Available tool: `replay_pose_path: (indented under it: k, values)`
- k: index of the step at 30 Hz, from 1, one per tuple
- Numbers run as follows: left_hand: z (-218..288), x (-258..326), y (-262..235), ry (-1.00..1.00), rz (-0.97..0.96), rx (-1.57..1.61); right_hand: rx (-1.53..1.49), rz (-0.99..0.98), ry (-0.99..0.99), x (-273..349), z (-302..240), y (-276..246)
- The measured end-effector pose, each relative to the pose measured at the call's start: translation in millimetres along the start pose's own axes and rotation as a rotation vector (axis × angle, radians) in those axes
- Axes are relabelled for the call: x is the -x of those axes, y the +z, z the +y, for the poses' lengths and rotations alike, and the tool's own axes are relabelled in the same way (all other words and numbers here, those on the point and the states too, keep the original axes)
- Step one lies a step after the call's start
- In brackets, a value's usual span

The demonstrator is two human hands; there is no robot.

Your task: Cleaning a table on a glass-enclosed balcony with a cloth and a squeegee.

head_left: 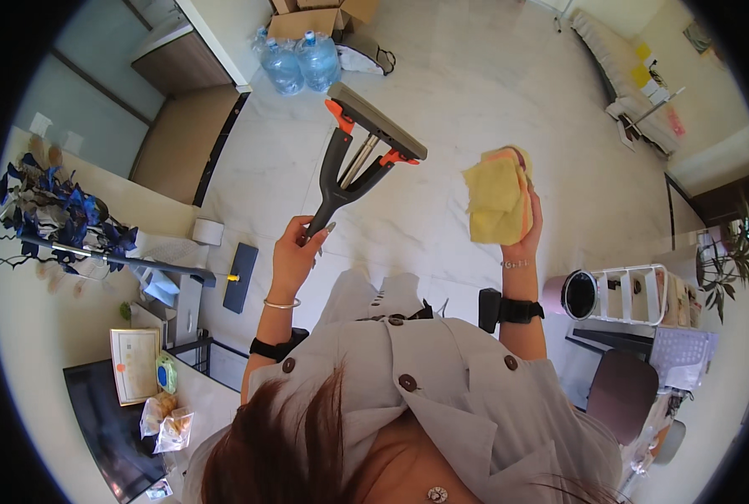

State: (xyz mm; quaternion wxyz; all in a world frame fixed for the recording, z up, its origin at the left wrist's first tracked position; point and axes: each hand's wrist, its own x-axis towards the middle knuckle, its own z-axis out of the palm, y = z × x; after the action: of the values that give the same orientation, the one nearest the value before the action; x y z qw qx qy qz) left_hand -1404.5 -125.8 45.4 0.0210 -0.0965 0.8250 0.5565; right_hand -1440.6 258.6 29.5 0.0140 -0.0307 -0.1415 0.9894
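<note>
Both hands are raised in front of the person's grey buttoned top, each closed on something. On the left, the left hand (295, 252), with a thin bangle at the wrist and a black band lower on the forearm, wraps its fingers around the dark handle of a flat mop frame (359, 147); the forked neck rises from the grip to a bare grey plate with orange clips, tilted up and away over the pale marble floor (442, 227). Further left, a counter carries a blue flower arrangement (51, 210), and two large water bottles (301, 60) stand on the floor beyond the mop head. To the right, the right hand (521, 227) is held up well apart from the mop, gripping a folded yellow cloth (496, 197) with a pink layer behind it, the fabric hanging over the palm. Right of that arm stand a pink cylindrical bin (572, 294) and a white rack (635, 294).
</note>
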Motion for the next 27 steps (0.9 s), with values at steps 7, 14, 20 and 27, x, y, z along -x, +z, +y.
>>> replay_pose_path:
  k: [7, 14, 20, 27]
  values:
    - [24, -31, 0, 0.228, 0.194, -0.294, 0.175, 0.167, 0.002, -14, -18, -2]
    - [38, -42, -4, 0.274, 0.286, -0.405, 0.163, 0.221, 0.008, -21, -13, -13]
    - [30, -32, -16, 0.301, 0.387, -0.421, 0.155, 0.226, 0.144, -44, 9, -21]
    - [12, -40, -47, 0.23, 0.503, -0.412, 0.376, 0.095, 0.24, -119, 79, 19]
